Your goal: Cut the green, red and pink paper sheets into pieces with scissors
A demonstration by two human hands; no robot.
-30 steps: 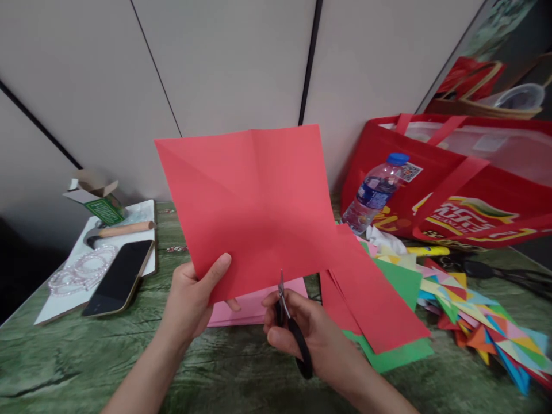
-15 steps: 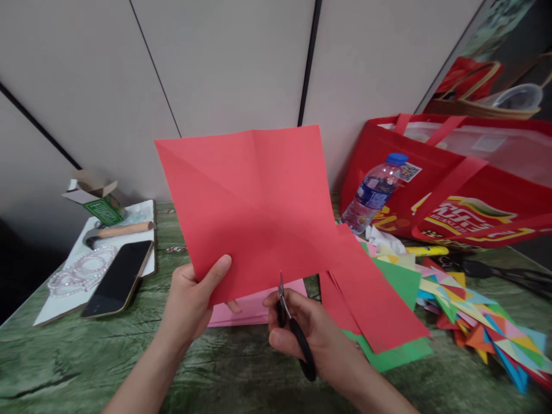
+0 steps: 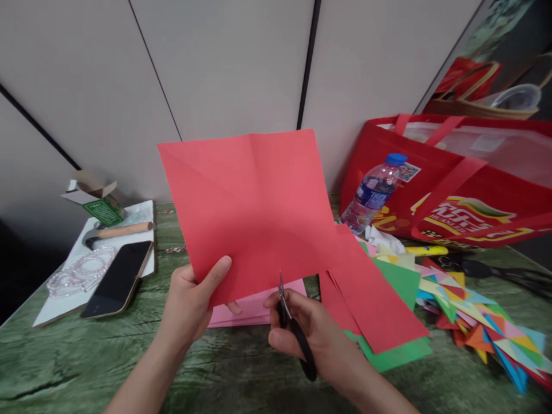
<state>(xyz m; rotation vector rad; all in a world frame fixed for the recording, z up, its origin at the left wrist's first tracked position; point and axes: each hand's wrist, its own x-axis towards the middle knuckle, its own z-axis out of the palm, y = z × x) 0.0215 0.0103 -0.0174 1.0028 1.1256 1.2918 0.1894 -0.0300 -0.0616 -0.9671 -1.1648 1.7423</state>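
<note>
A large sheet of red paper [image 3: 254,207] with a faint vertical crease stands up before me. My left hand [image 3: 198,296] pinches its lower left corner, thumb in front and fingers behind. In my right hand [image 3: 302,325] is a pair of scissors [image 3: 297,336] with black handles, blades pointing up. The blade tips are at the sheet's lower edge, near its middle; the blades look closed or nearly so. Behind the hands, pink paper [image 3: 254,310] lies on the table. More red paper [image 3: 379,299] rests to the right over green paper [image 3: 401,353].
Left are a phone [image 3: 118,279], a hammer [image 3: 125,230], a beaded string [image 3: 81,273] and an opened green box [image 3: 103,210]. A water bottle [image 3: 373,192] leans by a red bag [image 3: 431,178]. Folded colourful paper pieces [image 3: 478,310] and black scissors [image 3: 500,273] lie right.
The top of the red sheet has dipped slightly and tilted away. Both hands and the scissors are in nearly the same place.
</note>
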